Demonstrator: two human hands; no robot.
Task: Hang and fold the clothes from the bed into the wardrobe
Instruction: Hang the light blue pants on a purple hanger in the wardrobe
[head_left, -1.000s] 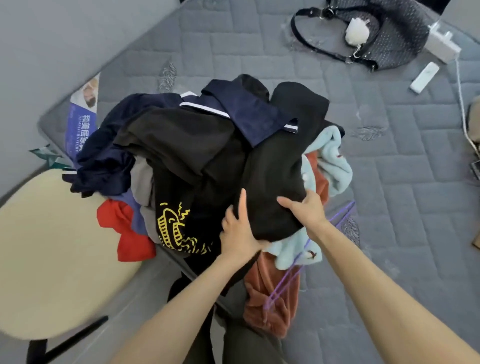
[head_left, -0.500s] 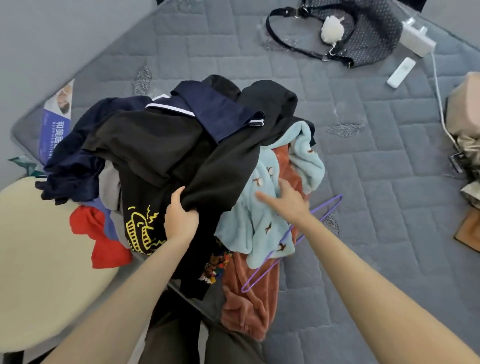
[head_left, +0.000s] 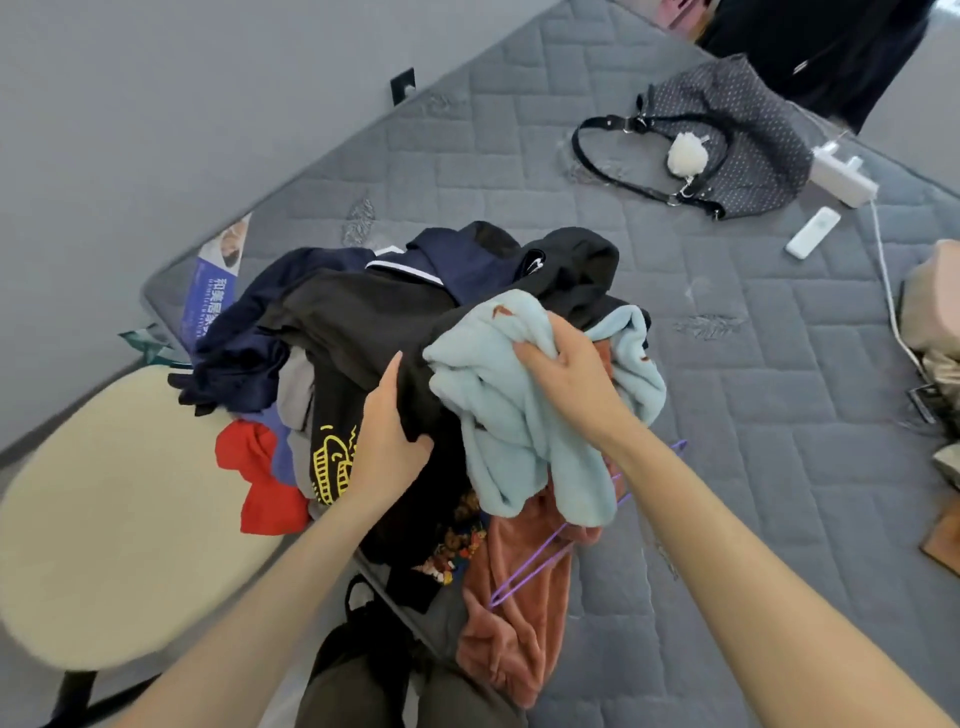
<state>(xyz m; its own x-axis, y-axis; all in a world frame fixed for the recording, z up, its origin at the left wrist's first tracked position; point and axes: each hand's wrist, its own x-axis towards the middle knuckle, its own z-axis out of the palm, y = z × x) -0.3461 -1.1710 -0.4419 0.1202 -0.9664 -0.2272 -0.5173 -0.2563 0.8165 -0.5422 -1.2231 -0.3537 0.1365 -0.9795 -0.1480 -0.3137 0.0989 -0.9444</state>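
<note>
A heap of clothes lies at the near corner of the grey quilted bed (head_left: 753, 415). A light blue fleece garment (head_left: 509, 415) is bunched on top of the heap, and my right hand (head_left: 566, 374) grips its upper fold. My left hand (head_left: 387, 421) holds back a black garment (head_left: 363, 322) with a yellow print, fingers straight, thumb under the cloth. A navy piece (head_left: 467, 260), a red piece (head_left: 260, 483) and a rust-pink fleece (head_left: 519, 597) lie in the heap. A purple hanger (head_left: 540, 561) rests on the pink fleece under my right forearm.
A grey dotted handbag (head_left: 737, 135) with a white pompom, a white charger (head_left: 841, 176) with its cable and a white remote (head_left: 813, 232) lie at the far right of the bed. A cream round chair (head_left: 104, 519) stands at the left. The grey wall runs along the bed's left side.
My right hand has closed on the light blue fleece and lifted it up over the heap. My left hand has slid up along the black garment. The view has tilted.
</note>
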